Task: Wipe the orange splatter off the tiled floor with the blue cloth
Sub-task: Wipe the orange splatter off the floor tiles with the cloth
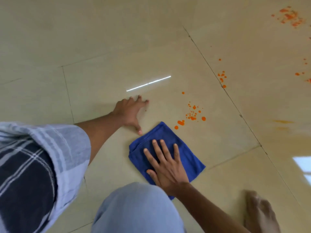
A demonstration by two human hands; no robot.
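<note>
- Blue cloth (190, 158): folded, soft nap, lying lower centre on the glossy tiled floor (104, 47).
- My right hand (165, 165): pressing it flat, fingers straight, gripping nothing.
- My left hand (130, 111): bracing just left, fingers splayed, holding nothing.
- Orange splatter (192, 114): round droplets sitting just beyond the cloth; more trailing to upper right.
- Risk: I am judging one pass would smear; palm may slip on gloss.
</note>
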